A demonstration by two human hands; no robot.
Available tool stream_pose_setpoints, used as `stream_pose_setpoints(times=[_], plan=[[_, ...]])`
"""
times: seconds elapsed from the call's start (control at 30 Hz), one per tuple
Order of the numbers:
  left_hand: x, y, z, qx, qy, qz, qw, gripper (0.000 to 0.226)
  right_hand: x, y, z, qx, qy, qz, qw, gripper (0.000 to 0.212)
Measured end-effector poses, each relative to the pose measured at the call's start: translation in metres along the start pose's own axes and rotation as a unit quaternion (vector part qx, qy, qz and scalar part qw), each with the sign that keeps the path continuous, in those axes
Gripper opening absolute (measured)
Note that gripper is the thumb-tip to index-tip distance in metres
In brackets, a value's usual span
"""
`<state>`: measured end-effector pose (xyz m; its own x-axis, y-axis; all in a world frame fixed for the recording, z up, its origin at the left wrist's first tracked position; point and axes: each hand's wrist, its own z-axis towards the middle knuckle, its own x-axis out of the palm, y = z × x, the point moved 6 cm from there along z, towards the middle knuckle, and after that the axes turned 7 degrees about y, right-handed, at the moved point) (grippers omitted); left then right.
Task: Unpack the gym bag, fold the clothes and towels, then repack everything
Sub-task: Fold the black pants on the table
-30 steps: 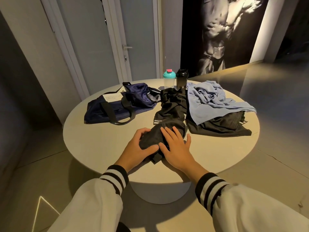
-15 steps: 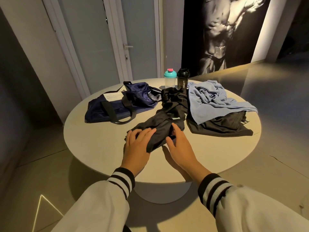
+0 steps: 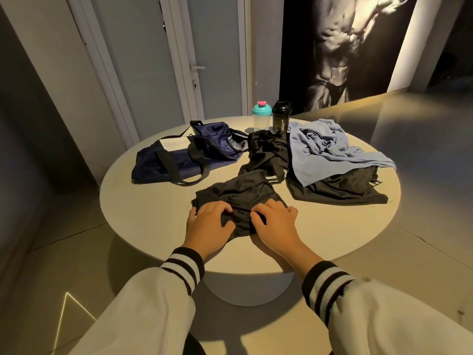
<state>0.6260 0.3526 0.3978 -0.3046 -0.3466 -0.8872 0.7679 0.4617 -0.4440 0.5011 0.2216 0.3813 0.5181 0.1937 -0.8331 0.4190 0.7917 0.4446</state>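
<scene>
While bag (image 3: 184, 162) lies slack beyond left hand (image 3: 208, 222), folding barely begun: both hands grip near edge of black garment (image 3: 238, 188) on surface (image 3: 143, 221). Beyond right hand (image 3: 277, 222): blue towel (image 3: 330, 152), dark heap (image 3: 268, 155), dark cloth (image 3: 340, 190) under towel, all unfolded; bottles (image 3: 281, 117) out. Repacking all left. Bag's inside, garment types unclear.

Looked like gym or fitness-club lounge. Huge black-and-white mural (image 3: 340, 47) of bare muscular torso covered far wall. Teal-lidded shaker bottle (image 3: 261, 117) and black shaker bottle (image 3: 281, 117) stood on round white table (image 3: 153, 213) near navy gym bag (image 3: 179, 160). Polished floor (image 3: 435, 226), pale grey doors (image 3: 217, 55), low warm spot lighting.
</scene>
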Motion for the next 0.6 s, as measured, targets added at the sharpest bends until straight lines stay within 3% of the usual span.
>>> stream_pose_setpoints(times=[0.13, 0.2, 0.3, 0.37, 0.43, 0.5, 0.6], plan=[[-0.002, -0.001, 0.002, -0.026, 0.019, 0.134, 0.99, 0.063, -0.005, -0.003, -0.002, 0.018, -0.044, 0.004, 0.999, 0.029], [-0.003, -0.004, 0.004, -0.017, 0.024, 0.165, 0.986, 0.059, -0.001, -0.007, 0.0, 0.049, -0.014, 0.005, 0.999, 0.034], [-0.002, 0.003, 0.003, -0.054, 0.046, 0.194, 0.978, 0.046, 0.003, -0.003, 0.0, 0.032, 0.025, 0.013, 0.999, 0.041], [-0.006, 0.008, -0.001, -0.072, -0.004, 0.209, 0.975, 0.044, -0.001, -0.002, -0.001, 0.028, 0.016, 0.061, 0.998, 0.045], [-0.009, -0.001, -0.006, 0.003, -0.08, 0.148, 0.986, 0.04, -0.003, -0.003, -0.002, 0.04, 0.011, 0.106, 0.994, 0.047], [0.0, -0.017, -0.011, 0.091, -0.034, 0.054, 0.994, 0.043, -0.004, -0.002, -0.003, 0.038, 0.007, 0.111, 0.993, 0.044], [0.023, -0.021, -0.015, 0.066, 0.076, 0.058, 0.993, 0.07, -0.007, 0.003, -0.005, 0.01, 0.008, 0.136, 0.991, 0.034]])
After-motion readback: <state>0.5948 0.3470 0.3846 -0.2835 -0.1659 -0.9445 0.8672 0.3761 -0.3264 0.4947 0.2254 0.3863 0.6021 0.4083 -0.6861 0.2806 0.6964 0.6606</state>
